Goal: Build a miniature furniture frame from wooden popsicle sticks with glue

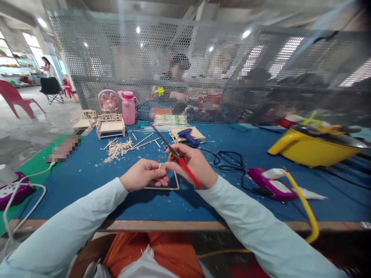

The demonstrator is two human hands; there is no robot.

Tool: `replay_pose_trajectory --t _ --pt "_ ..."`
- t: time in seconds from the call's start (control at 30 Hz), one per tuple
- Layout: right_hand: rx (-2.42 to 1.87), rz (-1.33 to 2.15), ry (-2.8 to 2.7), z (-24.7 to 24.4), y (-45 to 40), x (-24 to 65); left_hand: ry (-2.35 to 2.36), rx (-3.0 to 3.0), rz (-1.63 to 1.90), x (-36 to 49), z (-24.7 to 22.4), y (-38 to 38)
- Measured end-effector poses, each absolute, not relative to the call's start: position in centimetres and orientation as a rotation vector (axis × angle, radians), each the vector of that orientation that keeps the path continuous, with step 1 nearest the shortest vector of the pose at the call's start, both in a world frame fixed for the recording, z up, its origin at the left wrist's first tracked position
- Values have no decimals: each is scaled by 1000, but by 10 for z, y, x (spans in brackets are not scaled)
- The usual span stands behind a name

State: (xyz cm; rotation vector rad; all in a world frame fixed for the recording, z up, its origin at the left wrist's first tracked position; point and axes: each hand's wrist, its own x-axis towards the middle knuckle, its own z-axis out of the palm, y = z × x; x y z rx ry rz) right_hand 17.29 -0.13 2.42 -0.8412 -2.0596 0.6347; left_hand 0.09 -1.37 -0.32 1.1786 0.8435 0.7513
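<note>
My left hand (145, 174) is closed, pinching a few short pale wooden sticks (162, 166) between thumb and fingers. Close beside it, my right hand (194, 164) grips a red-handled tool (188, 172) with a long, narrow dark blade pointing up and left; its exact kind is unclear. The right fingertips meet the short sticks too. Below both hands a thin wooden stick frame (162, 188) lies on the blue table mat, partly hidden by them. Farther back are a heap of cut stick pieces (118, 150) and a blue glue gun (188, 136) resting on a wooden panel (199, 134).
Miniature wooden benches (110, 125), a pink bottle (128, 108) and bundled sticks (170, 120) stand before a perforated metal screen (116, 50). At right are a yellow pan (313, 148), a purple power strip (271, 185) and black cable (228, 160). People sit beyond the screen.
</note>
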Motion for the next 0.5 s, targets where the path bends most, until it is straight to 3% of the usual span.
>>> replay_pose_trajectory --t 0.5 --pt "-974 206 -2574 28 -9 206 874 1332 790 -5 2 -12"
